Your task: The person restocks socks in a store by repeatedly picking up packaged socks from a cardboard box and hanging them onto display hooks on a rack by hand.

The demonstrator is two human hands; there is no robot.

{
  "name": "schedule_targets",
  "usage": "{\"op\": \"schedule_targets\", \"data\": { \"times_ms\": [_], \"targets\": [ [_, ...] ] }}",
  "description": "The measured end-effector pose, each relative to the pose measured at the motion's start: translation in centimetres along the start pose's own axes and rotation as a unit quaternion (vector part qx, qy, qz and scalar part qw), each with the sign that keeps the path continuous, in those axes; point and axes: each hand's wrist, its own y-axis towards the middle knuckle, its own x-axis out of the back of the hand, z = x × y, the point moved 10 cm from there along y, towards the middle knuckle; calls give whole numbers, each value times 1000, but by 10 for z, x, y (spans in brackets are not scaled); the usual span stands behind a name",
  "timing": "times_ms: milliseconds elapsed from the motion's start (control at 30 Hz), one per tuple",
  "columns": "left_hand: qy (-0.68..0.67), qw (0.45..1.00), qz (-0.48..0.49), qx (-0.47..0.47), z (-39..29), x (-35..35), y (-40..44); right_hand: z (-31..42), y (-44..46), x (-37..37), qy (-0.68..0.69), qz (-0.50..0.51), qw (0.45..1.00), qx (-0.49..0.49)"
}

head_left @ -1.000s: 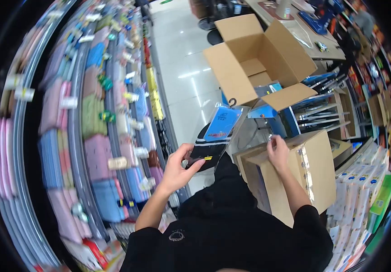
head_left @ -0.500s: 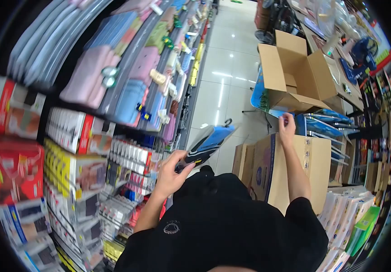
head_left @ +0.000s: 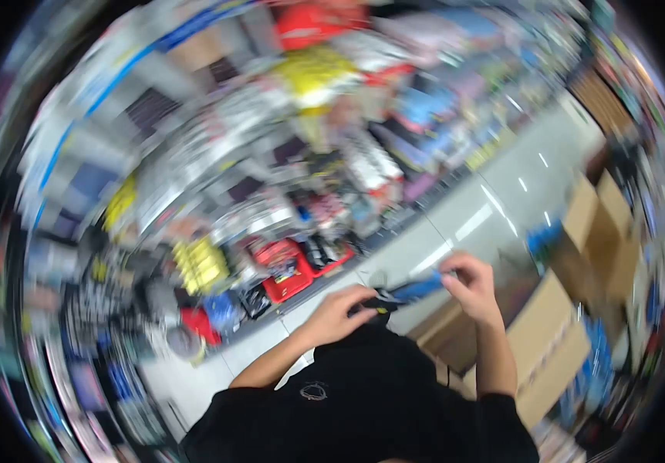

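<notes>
Glossy plastic-wrapped flat blue-and-black packet (head_left: 416,289), matt brown rectangular cardboard box (head_left: 555,351), smooth, shiny pale-grey floor tiles (head_left: 465,207).

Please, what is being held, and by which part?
The left hand holds a packet by its black end; right hand at its blue end, grip unclear.

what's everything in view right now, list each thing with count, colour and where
packet: one, blue and black, lower centre
shelved goods: too blurred to count, mixed colours, left to upper right
yellow packs: several, yellow, lower left
red items: several, red, low and high on the left and centre
open carton: one, brown, right
second carton: one, brown, lower right
floor: one, pale grey, centre to right
shirt: one, black, bottom centre
left hand: one, bare, gripping packet's dark end
right hand: one, bare, at packet's blue end
</notes>
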Motion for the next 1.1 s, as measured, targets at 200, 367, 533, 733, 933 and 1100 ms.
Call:
{"op": "schedule_targets", "data": {
  "times_ms": [200, 367, 533, 733, 933, 1100],
  "targets": [
    [5, 990, -115, 85, 15, 55, -115, -22, 25, -123, 108, 109, 986, -64],
    [15, 971, -182, 155, 37, 104, -203, -42, 38, -242, 170, 187, 962, -106],
    [35, 942, -264, 205, 63, 171, -312, -47, 39, -388, 182, 242, 944, -128],
    [81, 914, -342, 202, 84, 269, -446, -41, 29, -565, 179, 297, 934, -83],
    [52, 874, -455, 159, 72, 381, -560, -5, 36, -626, 167, 137, 976, -13],
    [10, 767, -638, 65, 53, 490, -629, -8, 26, -644, 94, 143, 985, -3]
  ]
}}
